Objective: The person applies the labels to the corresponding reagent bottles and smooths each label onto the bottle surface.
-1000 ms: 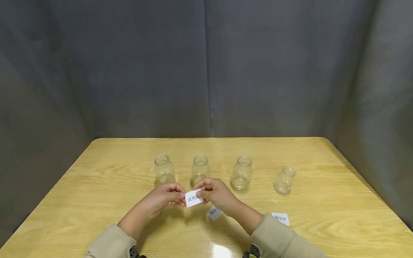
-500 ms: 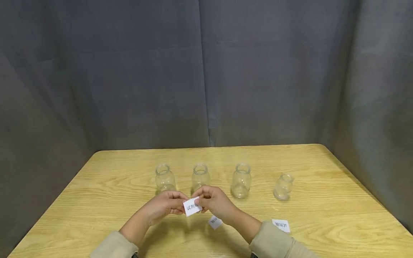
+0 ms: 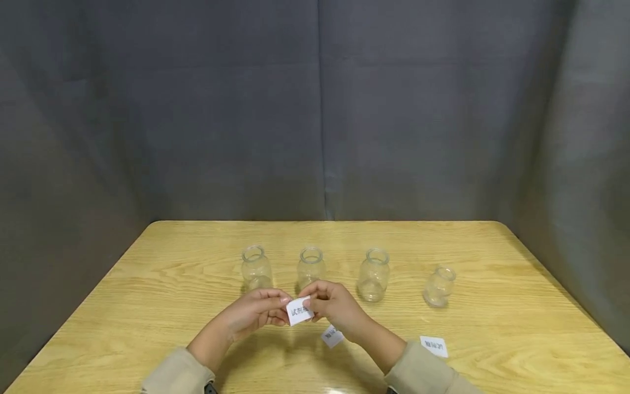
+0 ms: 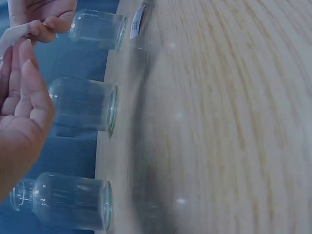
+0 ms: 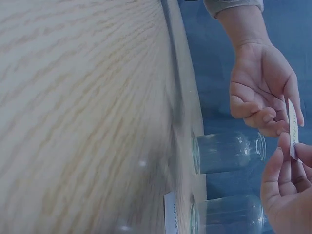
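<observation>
- While raised above the tabletop (image 3: 517, 306) in both hands, apart from every jar as far as visible: one white printed label (image 3: 297, 313).
- Left hand (image 3: 253, 313): pinching its left side between thumb and fingers; right hand (image 3: 337, 307): gripping its right side, thumb across the printed face.
- Judged early on: one label off the tabletop, two lying on it, none seen on any jar; some glass hidden behind the hands.
- Labels counted: three. Besides the held one, a second label (image 3: 333, 337) near the right wrist, a third label (image 3: 433, 346) closer to the right edge.
- Clear glass jars counted: four, all unlidded. Three larger, left jar (image 3: 256, 272), middle jar (image 3: 311, 268) and third jar (image 3: 373, 277), lined along the far edge but short of it; one smaller jar (image 3: 439, 288) nearest the right edge.
</observation>
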`<state>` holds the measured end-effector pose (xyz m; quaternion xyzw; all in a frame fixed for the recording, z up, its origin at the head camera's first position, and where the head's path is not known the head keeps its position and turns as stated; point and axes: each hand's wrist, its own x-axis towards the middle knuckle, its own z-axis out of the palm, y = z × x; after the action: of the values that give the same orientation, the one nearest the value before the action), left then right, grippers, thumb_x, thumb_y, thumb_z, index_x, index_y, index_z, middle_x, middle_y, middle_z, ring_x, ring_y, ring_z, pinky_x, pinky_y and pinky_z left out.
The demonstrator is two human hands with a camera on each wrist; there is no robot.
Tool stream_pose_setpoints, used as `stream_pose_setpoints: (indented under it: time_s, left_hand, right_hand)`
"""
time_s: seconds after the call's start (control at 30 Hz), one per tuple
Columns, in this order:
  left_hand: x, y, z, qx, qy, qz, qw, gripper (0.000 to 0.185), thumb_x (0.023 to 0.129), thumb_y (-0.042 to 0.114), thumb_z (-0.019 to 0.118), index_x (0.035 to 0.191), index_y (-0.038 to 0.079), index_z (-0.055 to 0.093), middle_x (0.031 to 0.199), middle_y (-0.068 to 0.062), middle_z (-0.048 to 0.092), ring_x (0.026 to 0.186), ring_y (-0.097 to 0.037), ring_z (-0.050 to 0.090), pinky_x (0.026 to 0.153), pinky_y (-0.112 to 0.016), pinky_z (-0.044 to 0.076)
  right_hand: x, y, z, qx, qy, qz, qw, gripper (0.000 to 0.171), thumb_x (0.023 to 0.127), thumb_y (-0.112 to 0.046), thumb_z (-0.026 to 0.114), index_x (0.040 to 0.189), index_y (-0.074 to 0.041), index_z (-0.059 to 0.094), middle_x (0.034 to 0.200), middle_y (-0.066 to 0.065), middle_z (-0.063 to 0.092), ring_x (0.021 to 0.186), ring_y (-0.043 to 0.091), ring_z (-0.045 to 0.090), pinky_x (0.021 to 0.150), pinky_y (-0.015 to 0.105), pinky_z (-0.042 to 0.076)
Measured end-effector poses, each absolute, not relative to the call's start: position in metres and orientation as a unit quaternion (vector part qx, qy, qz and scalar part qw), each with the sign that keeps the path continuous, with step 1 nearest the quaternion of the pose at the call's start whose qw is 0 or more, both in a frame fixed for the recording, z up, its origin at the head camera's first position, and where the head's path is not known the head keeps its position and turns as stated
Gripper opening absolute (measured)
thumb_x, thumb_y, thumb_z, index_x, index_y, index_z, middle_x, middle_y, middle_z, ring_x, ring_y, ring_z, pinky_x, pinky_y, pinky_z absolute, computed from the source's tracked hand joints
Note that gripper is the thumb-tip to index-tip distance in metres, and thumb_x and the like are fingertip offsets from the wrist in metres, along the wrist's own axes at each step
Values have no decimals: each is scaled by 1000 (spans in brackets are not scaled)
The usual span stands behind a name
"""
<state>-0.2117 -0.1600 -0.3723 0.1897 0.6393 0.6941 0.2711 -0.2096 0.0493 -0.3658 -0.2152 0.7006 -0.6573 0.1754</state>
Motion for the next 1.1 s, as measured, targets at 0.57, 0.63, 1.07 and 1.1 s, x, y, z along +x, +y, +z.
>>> stream_pose_setpoints:
  time_s: [0.57, 0.63, 1.07, 1.1]
  left_hand:
    - [-213, -158, -381, 189, 631, 713, 240, 12, 90, 29, 55, 93, 19, 61, 87, 5, 60, 80, -6, 57, 77, -21, 47]
    - [-213, -158, -382, 191, 625, 719, 239, 11, 89, 29, 56, 92, 21, 62, 87, 5, 60, 79, -6, 57, 76, -20, 47]
    - [-211, -154, -390, 220, 584, 742, 246, 14, 88, 34, 54, 97, 26, 62, 88, 8, 59, 80, -3, 55, 76, -19, 46]
    - [-211, -154, -391, 219, 582, 743, 246, 14, 88, 34, 54, 97, 26, 62, 88, 8, 58, 80, -3, 55, 75, -19, 46]
  right_hand:
    - [-216, 49, -365, -204, 680, -684, 170, 25, 85, -1, 55, 103, 16, 51, 85, -3, 62, 75, 12, 55, 67, 24, 46]
    - [-216, 49, -364, -204, 679, -683, 173, 25, 86, -1, 55, 104, 16, 50, 86, -2, 62, 75, 12, 55, 68, 25, 46]
    - [-215, 53, -362, -213, 667, -690, 184, 28, 87, -1, 53, 106, 19, 47, 84, -7, 61, 74, 11, 54, 67, 23, 45]
    - [-215, 53, -362, -213, 666, -691, 185, 28, 87, -1, 53, 106, 19, 47, 84, -7, 61, 74, 11, 54, 67, 23, 45]
